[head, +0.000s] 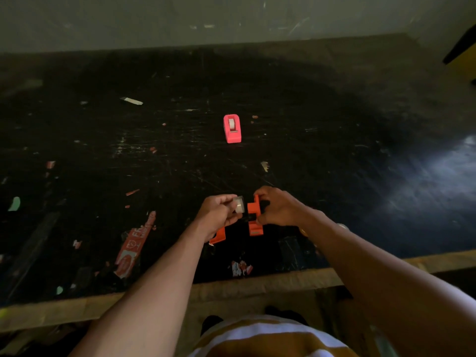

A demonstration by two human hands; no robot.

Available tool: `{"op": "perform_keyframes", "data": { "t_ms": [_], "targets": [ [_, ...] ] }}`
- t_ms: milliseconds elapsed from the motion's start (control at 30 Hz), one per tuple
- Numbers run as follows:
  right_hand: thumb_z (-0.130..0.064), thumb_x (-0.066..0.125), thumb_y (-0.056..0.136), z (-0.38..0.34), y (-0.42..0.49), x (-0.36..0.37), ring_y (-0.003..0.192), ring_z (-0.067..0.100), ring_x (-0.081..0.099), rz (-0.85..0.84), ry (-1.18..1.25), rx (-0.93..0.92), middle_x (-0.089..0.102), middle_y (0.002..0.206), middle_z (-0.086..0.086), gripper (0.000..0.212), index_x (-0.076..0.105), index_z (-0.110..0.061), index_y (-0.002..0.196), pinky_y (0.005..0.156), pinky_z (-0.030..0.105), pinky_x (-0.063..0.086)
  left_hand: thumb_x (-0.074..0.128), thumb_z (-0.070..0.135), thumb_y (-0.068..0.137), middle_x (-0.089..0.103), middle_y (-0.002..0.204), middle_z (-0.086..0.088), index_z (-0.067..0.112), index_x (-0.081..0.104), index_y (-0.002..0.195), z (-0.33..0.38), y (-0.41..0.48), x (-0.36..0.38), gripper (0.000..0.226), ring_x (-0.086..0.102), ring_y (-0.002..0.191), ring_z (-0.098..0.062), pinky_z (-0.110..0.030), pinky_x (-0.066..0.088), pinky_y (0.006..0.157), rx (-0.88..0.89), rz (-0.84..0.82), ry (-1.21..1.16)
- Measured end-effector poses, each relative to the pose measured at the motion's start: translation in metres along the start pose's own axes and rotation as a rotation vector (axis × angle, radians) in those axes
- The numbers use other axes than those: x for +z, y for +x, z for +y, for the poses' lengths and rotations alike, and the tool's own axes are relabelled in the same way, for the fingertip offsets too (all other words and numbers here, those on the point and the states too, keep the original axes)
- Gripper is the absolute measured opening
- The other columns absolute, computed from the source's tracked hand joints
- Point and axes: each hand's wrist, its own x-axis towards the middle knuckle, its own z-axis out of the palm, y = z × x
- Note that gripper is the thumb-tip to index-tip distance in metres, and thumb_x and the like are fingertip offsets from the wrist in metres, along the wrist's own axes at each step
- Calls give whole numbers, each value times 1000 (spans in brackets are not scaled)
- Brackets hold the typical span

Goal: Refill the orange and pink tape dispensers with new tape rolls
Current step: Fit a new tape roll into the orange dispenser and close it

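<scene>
Left hand held a small whitish roll of tape, fingers pinched round it, roll sticking out past the fingertips toward the right hand. Right hand gripped the orange plastic tape dispenser body, fingers curled over its far side, thumb on the near side; held just above the scratched black bench. Roll just beside the dispenser, contact unclear. Second orange plastic piece under the left wrist, on the bench. Pink plastic tape dispenser stood farther back mid-bench, well apart from both hands, white roll seated inside.
</scene>
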Motion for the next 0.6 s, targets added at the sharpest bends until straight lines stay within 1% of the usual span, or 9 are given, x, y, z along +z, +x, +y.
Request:
{"op": "perform_keyframes", "data": {
  "t_ms": [67, 167, 333, 433, 500, 600],
  "targets": [
    [-23, 82, 72, 4, -2, -3, 107, 15, 58, 5, -7, -2, 58, 121, -3, 68, 49, -29, 131, 90, 35, 52, 51, 6, 102, 65, 126, -10, 16, 59, 135, 2, -2, 10, 35, 68, 104, -20, -25, 56, 69, 15, -19, 21],
    [-25, 82, 72, 8, -3, -5, 97, 11, 59, 20, -35, -22, 58, 111, -6, 62, 50, -32, 123, 78, 29, 51, 53, 8, 102, 65, 126, -8, 18, 59, 135, 3, -2, 15, 36, 68, 104, -18, -25, 56, 71, 28, -40, 53],
    [-24, 82, 71, 7, -6, -4, 89, 10, 60, 48, -19, -27, 60, 105, -3, 61, 49, -28, 121, 77, 31, 54, 54, 7, 101, 66, 126, -7, 19, 61, 134, 0, -5, 16, 36, 68, 99, -14, -24, 55, 69, 46, -28, 59],
    [-23, 83, 68, 8, -6, -3, 86, 13, 62, 51, -15, -21, 61, 102, -2, 62, 48, -27, 119, 73, 32, 56, 54, 4, 99, 65, 126, -5, 21, 62, 132, 0, -7, 18, 38, 66, 105, -15, -25, 56, 73, 61, -44, 40],
    [-25, 84, 67, 9, -5, -3, 88, 14, 62, 55, -7, -16, 62, 102, -1, 60, 50, -28, 116, 77, 35, 57, 55, 3, 99, 65, 127, -5, 22, 63, 130, 0, -7, 18, 37, 65, 109, -17, -26, 57, 75, 63, -53, 36],
    [-29, 85, 65, 10, -5, -4, 91, 15, 62, 67, 18, -11, 63, 103, -2, 57, 51, -28, 111, 82, 38, 56, 56, 2, 98, 67, 121, -4, 20, 62, 130, -1, -9, 18, 37, 66, 105, -16, -26, 57, 74, 48, -80, 28]
  ]
}}
